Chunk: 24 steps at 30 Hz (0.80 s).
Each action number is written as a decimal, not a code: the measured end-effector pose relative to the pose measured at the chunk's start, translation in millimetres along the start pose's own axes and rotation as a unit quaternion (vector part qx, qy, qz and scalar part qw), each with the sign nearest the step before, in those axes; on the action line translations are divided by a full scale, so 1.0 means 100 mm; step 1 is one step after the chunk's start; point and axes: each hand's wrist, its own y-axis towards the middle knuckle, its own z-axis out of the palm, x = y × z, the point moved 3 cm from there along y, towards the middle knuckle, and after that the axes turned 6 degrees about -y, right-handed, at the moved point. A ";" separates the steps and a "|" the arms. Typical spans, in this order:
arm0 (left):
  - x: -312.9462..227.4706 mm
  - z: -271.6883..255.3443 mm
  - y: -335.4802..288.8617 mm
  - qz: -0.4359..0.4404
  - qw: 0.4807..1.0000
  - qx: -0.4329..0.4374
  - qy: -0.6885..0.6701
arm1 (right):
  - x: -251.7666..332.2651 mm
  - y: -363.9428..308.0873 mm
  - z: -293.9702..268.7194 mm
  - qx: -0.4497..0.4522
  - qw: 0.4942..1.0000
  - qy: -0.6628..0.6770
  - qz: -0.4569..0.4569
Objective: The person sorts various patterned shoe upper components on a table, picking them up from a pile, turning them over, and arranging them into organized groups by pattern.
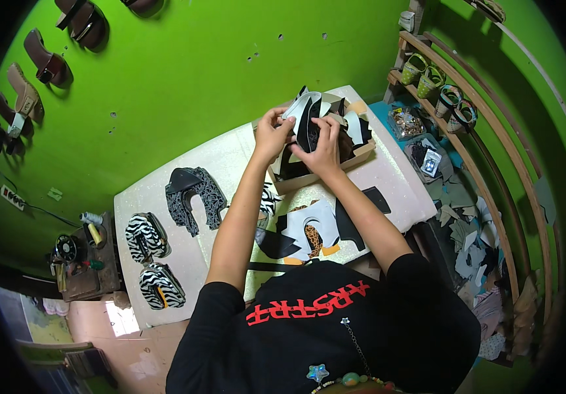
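White piece [302, 105] pinched in my left hand [272, 136], black piece [308, 130] gripped in my right hand [324, 146], both sit toward twelve o'clock over the carton [361, 155] on the desk [398, 180]; a slack pinch could drop either among the scraps [355, 128].

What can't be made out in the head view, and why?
All head view:
- Box bottom: hidden by the pieces inside, left grip and right grip.
- Striped piece: partly behind the left forearm.
- Table, near edge: partly behind the torso.
- Top sandal: cut off by the upper edge.
- Metallic bits: too small.
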 end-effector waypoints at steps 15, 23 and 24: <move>-0.18 -0.28 -0.08 0.109 0.982 -0.084 0.126 | -0.44 -0.07 -0.11 -0.112 0.891 0.319 0.304; -0.29 -0.53 -0.14 0.136 0.975 -0.160 0.070 | -0.88 -0.14 -0.59 -0.134 0.866 0.289 0.385; -0.29 -0.56 -0.15 0.135 0.976 -0.159 0.057 | -0.93 -0.16 -0.68 -0.129 0.878 0.255 0.383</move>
